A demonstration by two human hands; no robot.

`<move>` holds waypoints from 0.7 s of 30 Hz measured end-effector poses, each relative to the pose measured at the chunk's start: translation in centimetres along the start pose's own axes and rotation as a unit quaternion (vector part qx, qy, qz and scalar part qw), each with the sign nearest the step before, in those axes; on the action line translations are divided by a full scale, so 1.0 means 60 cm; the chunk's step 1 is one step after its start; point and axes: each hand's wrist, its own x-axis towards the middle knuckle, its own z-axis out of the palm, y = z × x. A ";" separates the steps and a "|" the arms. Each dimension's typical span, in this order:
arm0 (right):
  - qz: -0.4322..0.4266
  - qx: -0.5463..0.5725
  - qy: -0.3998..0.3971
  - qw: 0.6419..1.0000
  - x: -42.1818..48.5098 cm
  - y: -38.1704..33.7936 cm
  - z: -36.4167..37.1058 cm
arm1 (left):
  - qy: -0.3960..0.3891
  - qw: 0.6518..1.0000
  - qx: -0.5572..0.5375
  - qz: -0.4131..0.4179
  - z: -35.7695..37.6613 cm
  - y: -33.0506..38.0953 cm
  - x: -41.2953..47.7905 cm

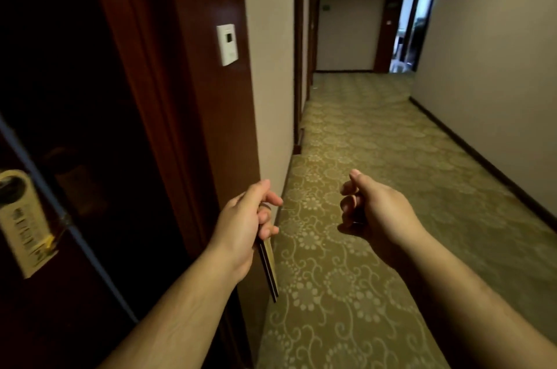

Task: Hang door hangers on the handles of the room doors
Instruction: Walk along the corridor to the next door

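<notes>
Door hangers: a thin stack seen edge-on, held in my left hand just beside the door frame, its lower end hanging free below my palm.
Left hand: thumb on one face and fingers curled round the other, gripping the stack near its top.
Right hand: raised opposite the left and apart from it, fingers loosely curled, thumb up, nothing in it that I can see.
Handling: I judge the cards light, flat and stiff enough to hang straight from a pinch. Their smooth faces could let one slip from the stack, and the cut-out end would likely crease or tear if forced.
Where to hold: by my reckoning, peel off one card by its long edges below the hole, leaving the hole free for a handle.
Hung hanger: a pale card already on the dark door at my left, tilted. I cannot make out the handle itself.
Writing: dark print runs down the hung card, too blurred to read. No brand shows on the stack.
Door frame: polished reddish wood.
Wall panel: white with a small dark window, no legible lettering.
Carpet: pale green-gold floral scrolls running down the corridor.
Far end: a small green sign, unreadable, and a bright open doorway, well apart from me.
</notes>
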 end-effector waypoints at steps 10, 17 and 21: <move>-0.041 0.020 0.062 0.997 0.042 -0.059 -0.112 | -0.108 0.994 -0.008 0.021 0.126 0.026 0.077; -0.071 0.019 0.071 0.995 0.164 -0.094 -0.116 | -0.146 0.988 -0.025 0.044 0.153 0.036 0.201; -0.089 0.010 0.069 0.994 0.248 -0.113 -0.084 | -0.145 0.988 -0.018 0.046 0.157 0.042 0.288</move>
